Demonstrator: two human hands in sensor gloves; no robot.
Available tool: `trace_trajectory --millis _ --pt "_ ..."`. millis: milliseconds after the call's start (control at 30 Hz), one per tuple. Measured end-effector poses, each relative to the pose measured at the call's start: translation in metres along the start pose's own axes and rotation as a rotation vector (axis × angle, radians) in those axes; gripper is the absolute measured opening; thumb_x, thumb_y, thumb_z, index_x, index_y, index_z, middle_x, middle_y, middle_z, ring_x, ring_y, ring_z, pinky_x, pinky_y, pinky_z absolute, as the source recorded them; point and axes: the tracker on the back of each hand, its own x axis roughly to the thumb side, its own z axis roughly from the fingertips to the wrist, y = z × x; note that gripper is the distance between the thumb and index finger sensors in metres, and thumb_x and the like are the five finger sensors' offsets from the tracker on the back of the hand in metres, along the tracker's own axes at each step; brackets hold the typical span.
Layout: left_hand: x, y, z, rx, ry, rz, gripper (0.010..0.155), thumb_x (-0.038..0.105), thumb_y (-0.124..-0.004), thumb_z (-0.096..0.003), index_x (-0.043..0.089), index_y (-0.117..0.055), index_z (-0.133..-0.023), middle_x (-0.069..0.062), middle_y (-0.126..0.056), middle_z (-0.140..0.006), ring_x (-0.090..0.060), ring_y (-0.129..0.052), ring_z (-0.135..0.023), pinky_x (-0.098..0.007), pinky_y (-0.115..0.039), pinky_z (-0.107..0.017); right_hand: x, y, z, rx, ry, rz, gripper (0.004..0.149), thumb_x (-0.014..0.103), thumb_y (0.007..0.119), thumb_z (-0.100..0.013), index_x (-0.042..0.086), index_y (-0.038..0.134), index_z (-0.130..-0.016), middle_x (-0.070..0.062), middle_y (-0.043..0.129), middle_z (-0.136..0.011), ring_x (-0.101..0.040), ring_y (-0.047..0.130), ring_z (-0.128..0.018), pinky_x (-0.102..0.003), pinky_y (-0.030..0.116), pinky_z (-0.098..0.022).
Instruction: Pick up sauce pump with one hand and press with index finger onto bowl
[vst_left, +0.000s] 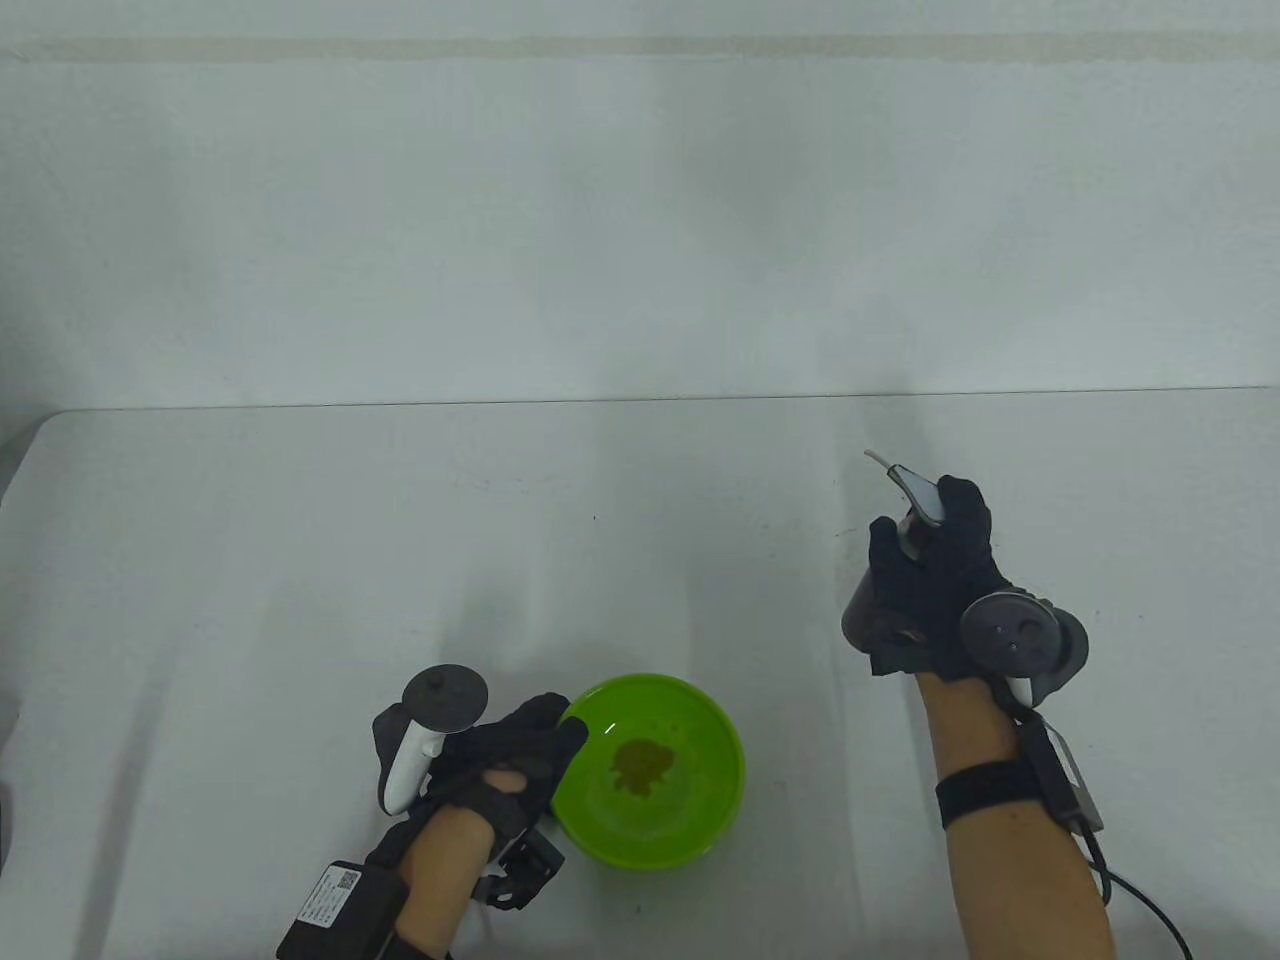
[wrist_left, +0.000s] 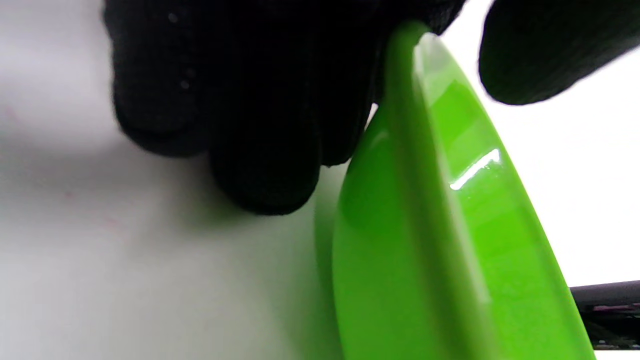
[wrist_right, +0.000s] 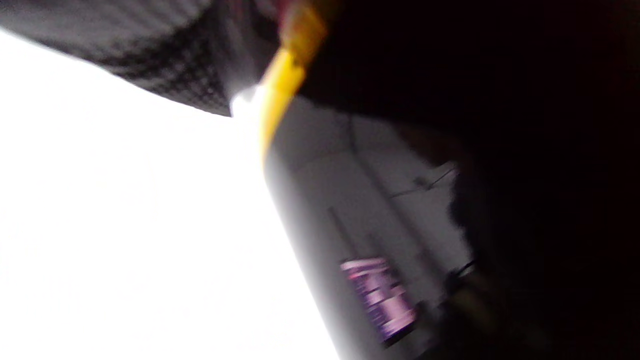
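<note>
A green bowl (vst_left: 650, 770) with a brown patch of sauce in it sits near the table's front edge. My left hand (vst_left: 520, 755) holds its left rim; in the left wrist view the fingers (wrist_left: 260, 125) lie on the outside of the bowl's wall (wrist_left: 450, 225) and the thumb is over the rim. My right hand (vst_left: 930, 580) grips a dark sauce pump bottle (vst_left: 862, 610) at the right of the table, apart from the bowl. The grey pump head (vst_left: 915, 488) with its thin spout points up and left. In the right wrist view the bottle (wrist_right: 360, 225) is blurred.
The white table (vst_left: 400, 550) runs back to a pale wall. A dark object shows at the table's far left edge (vst_left: 8, 810).
</note>
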Motion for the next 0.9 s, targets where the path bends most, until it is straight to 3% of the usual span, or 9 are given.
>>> trace_trajectory --millis 167,367,600,767,900 --pt "-0.001 0.001 0.0 -0.005 0.004 0.01 0.072 0.061 -0.077 -0.0461 0.023 -0.061 -0.106 -0.003 -0.086 -0.092 -0.03 -0.11 -0.052 -0.04 -0.093 -0.036 -0.024 0.011 -0.007 -0.016 -0.006 0.092 0.083 0.039 0.086 -0.054 0.03 0.013 -0.093 -0.01 0.049 -0.095 -0.048 0.09 -0.065 -0.061 0.088 -0.047" --pt "0.0 0.0 0.0 -0.003 -0.001 -0.004 0.072 0.061 -0.077 -0.046 0.024 -0.061 -0.106 -0.003 -0.086 -0.092 -0.029 -0.109 -0.052 -0.04 -0.093 -0.036 -0.044 0.02 0.003 -0.032 0.039 0.083 0.082 0.04 0.086 -0.053 0.029 0.014 -0.093 -0.011 0.049 -0.094 -0.048 0.09 -0.065 -0.06 0.088 -0.047" --pt "0.0 0.0 0.0 -0.003 -0.002 -0.009 0.072 0.061 -0.077 -0.0461 0.024 -0.061 -0.106 -0.003 -0.086 -0.092 -0.03 -0.109 -0.052 -0.04 -0.093 -0.036 -0.039 0.023 0.005 -0.023 0.015 0.089 0.084 0.042 0.086 -0.053 0.031 0.012 -0.092 -0.009 0.047 -0.096 -0.046 0.088 -0.067 -0.06 0.087 -0.049" --pt "0.001 0.0 -0.001 -0.001 -0.003 -0.013 0.072 0.061 -0.077 -0.0461 0.023 -0.061 -0.106 -0.003 -0.086 -0.092 -0.03 -0.109 -0.051 -0.04 -0.093 -0.036 -0.04 0.023 0.006 0.019 0.037 0.088 0.095 0.046 0.088 -0.051 0.028 0.004 -0.091 -0.009 0.042 -0.099 -0.046 0.087 -0.072 -0.06 0.085 -0.054" --pt "0.0 0.0 -0.001 -0.003 0.0 -0.003 0.072 0.061 -0.077 -0.0461 0.023 -0.061 -0.106 -0.003 -0.086 -0.092 -0.029 -0.109 -0.051 -0.039 -0.093 -0.036 -0.038 0.02 0.007 0.066 0.039 0.083 0.106 0.054 0.091 -0.046 0.026 0.0 -0.091 -0.011 0.034 -0.102 -0.051 0.075 -0.083 -0.069 0.072 -0.061"
